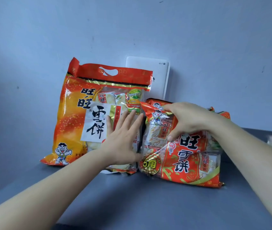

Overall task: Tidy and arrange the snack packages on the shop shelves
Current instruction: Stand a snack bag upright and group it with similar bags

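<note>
The smaller red bag (181, 155) stands under the right hand (188, 120), gripped at its top. The left hand (123, 140) presses flat, fingers straight, on the big orange bag (75, 117) beside it. Straightening step, I'd say. Next, seat both upright, side by side.

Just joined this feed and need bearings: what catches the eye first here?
A tall orange snack bag stands upright left of centre, the left hand pressed flat on its front. Right beside it, the right hand grips the top of a shorter red snack bag; a white box stands behind them.
</note>
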